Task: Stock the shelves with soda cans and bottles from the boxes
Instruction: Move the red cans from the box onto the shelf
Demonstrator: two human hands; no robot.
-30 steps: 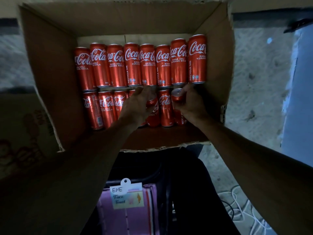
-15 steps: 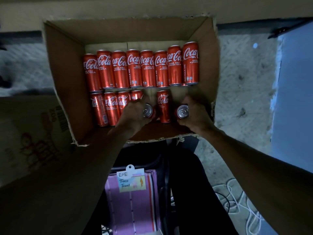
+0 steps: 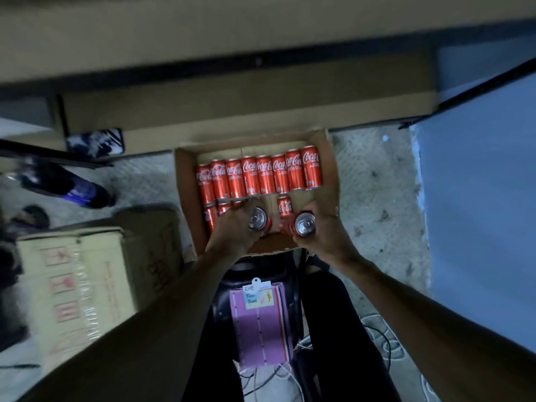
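Note:
An open cardboard box on the floor holds several red cola cans lying in a back row, with a few more in the front row. My left hand grips one red can, its silver top facing me. My right hand grips a second red can the same way. Both cans are lifted above the box's near edge. One lone can lies between my hands.
A closed cardboard carton stands at the left. A dark bottle with a blue label lies on the floor behind it. A shelf edge runs across the top. A blue panel fills the right. White cables lie near my legs.
Both hands have closed around a can each and pulled them up and back out of the front row. My head has risen, so the box looks smaller and farther away.

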